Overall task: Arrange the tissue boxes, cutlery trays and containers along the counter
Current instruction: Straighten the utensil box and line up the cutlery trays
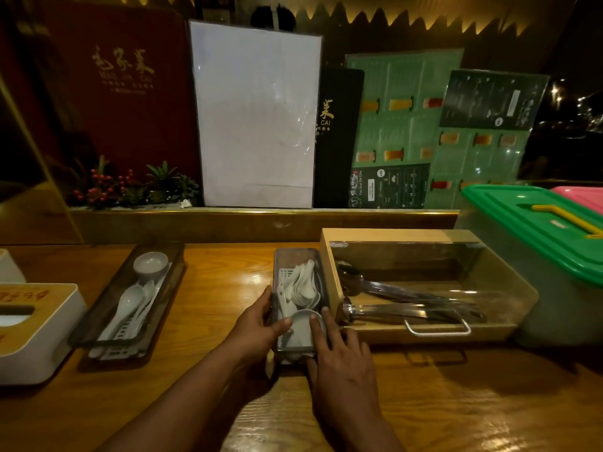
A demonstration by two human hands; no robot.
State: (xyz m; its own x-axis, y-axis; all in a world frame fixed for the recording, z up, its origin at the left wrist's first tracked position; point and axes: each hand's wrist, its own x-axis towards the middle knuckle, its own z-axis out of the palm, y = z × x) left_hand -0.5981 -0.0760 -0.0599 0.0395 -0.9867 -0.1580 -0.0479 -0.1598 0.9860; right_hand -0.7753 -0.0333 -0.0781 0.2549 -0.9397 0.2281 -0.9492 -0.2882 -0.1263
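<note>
head view looks down on the left hand (pixel 257 324) and right hand (pixel 342 350), both clamped on the small cutlery tray (pixel 295 253) in the middle of the counter (pixel 228 278). the left hand's fingers wrap the tray's left wall with the thumb over the rim. the right hand lies over the near right corner, its fingers on the rim and its thumb at the near end.

the tray holds white spoons (pixel 303 282) and a small dish (pixel 301 316). it sits just beside the wooden box (pixel 391 235), apparently touching its left side.

the step looks like squaring this tray against the box. it should go best as a flat slide with even pressure from both hands, since tipping would rattle the loose spoons and dish. the right fingers sit close to the gap between tray and box, so they risk a pinch if the tray is pushed further right.

the counter is glossy varnished wood, likely slick enough for an easy slide. to the left lies a second cutlery tray (pixel 98 313), angled and well apart, and a tissue box (pixel 49 337) at the left edge. a green-lidded container (pixel 535 223) stands right of the wooden box. menus (pixel 401 109) and a white sheet (pixel 254 119) lean behind a raised ledge. the room is dim, with warm light.
</note>
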